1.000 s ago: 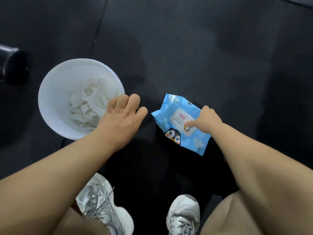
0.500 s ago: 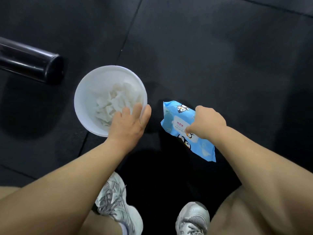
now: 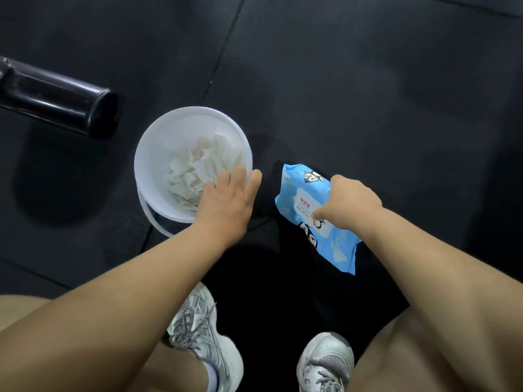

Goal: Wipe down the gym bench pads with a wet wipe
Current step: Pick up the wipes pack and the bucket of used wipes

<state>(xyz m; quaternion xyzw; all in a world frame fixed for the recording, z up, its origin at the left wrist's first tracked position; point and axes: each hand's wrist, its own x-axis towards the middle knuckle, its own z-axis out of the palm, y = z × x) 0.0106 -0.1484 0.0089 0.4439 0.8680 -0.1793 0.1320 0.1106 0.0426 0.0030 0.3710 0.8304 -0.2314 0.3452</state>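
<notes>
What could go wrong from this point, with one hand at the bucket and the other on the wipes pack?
The left hand rests on the white bucket rim; leaning could tip out the used wipes. The right hand pinches the blue wipes pack alone, so pulling might lift the pack.

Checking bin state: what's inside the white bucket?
The white bucket holds crumpled white wipes. The left hand covers its near rim, and the wipes hide the bottom.
</notes>
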